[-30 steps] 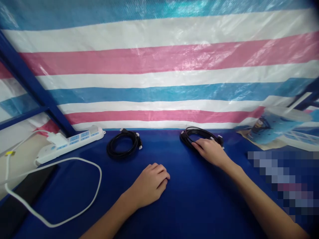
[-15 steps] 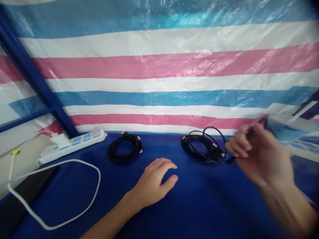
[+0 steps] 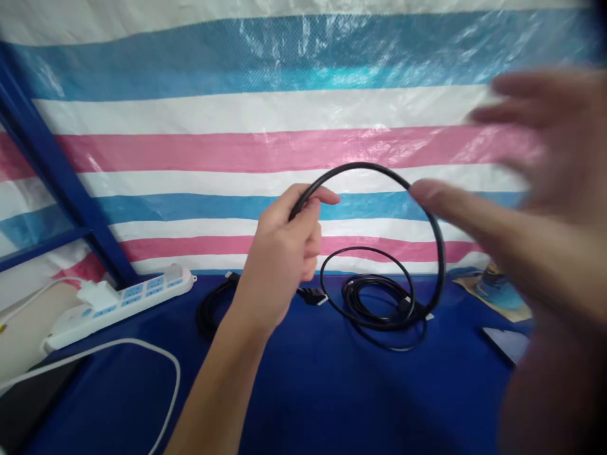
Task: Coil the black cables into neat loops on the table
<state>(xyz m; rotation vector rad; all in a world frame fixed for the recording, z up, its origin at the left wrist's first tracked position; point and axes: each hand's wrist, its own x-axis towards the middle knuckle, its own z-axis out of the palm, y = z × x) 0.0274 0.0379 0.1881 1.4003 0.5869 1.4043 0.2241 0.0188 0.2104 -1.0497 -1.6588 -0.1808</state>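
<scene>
A black cable [image 3: 365, 166] rises in an arc above the table, one stretch pinched between the thumb and fingers of my left hand [image 3: 284, 246]. Below that hand hangs a dark plug [image 3: 313, 296] with a pale tip. The arc drops on the right toward a coil of black cable [image 3: 374, 284] on the blue table. My right hand [image 3: 559, 189], large and blurred at the right, has its fingers spread. Its thumb tip overlaps the arc; whether it touches the cable I cannot tell. Behind my left wrist lies a second black cable coil [image 3: 208, 313], partly hidden.
On the left, a white power strip [image 3: 128, 300] with a plug in it stands by a blue frame post [image 3: 71, 170]. A white cord [image 3: 142, 342] loops over a dark flat object [image 3: 38, 398]. A blue cup-like object [image 3: 502, 291] stands at the right. Striped sheeting [image 3: 213, 151] hangs behind.
My left hand has risen from the table and now grips the lifted cable. My right hand, formerly closed near the coil, has come up closer with its fingers spread. The view has tilted up slightly.
</scene>
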